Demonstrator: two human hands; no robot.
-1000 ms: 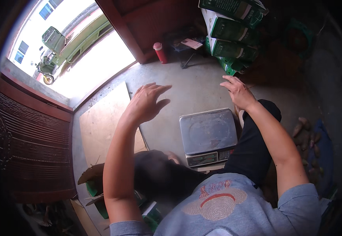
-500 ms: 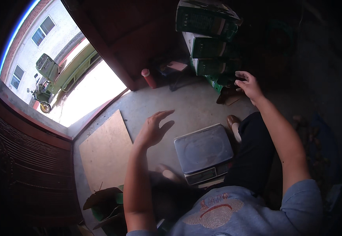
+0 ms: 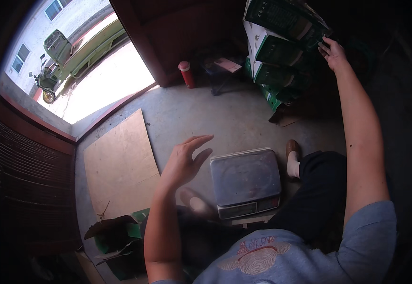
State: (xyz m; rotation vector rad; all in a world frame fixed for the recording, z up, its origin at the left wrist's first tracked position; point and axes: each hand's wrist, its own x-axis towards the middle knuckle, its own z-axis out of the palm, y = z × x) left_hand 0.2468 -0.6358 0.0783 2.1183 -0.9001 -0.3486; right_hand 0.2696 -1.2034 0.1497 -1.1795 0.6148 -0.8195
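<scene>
Right hand [image 3: 337,55] now beside top box [image 3: 284,20]

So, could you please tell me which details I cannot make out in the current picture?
All in the head view:
Top of the green box stack: cut off by the upper edge.
Whether the right hand grips the top box: too dark to tell.
Inside of the carton: lost in shadow, right side behind left forearm.
Scale display: too dim and small to read.
</scene>
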